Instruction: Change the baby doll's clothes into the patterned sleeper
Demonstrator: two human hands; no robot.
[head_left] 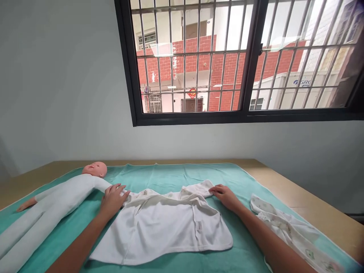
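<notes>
A small white baby shirt (167,223) lies spread out in front of me, its hem towards me and its sleeves out to the sides. At its left sleeve end is my left hand (113,200), fingers bent over the cloth, close to the doll's arm. My right hand (226,196) pinches the tip of the right sleeve (199,188) between thumb and fingers. To the left, a baby doll (62,197) with a white cloth body and a bald pink head lies on its back. The left sleeve end is partly hidden by my hand.
A turquoise cloth (167,174) covers most of the wooden table (273,178). On the right, a crumpled white printed baby garment (287,227) lies partly behind my forearm. A grey wall (65,76) and a barred window (187,118) stand behind the table.
</notes>
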